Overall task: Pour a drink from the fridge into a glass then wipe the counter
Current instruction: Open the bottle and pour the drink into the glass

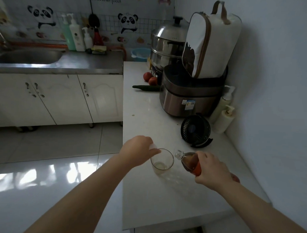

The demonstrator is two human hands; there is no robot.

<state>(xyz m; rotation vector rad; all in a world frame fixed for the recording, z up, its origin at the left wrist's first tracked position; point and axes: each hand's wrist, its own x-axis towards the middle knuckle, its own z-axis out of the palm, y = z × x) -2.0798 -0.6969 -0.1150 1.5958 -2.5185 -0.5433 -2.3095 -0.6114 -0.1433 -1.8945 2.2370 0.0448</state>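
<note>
I see the clear round glass point(162, 159) standing on the white stone counter point(145, 106), with my left hand point(138, 150) at its left rim. To its right, my right hand point(212, 168) holds the tilted clear plastic bottle point(189, 161), mouth just beside the rim. The small black round fan point(196, 130) sits behind them, and the steel rice cooker point(192, 97) farther back.

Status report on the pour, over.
Left hand pinching glass rim. Right hand gripping uncapped bottle, tilted toward glass; glass looks empty. Fan behind, not blocking.
</note>
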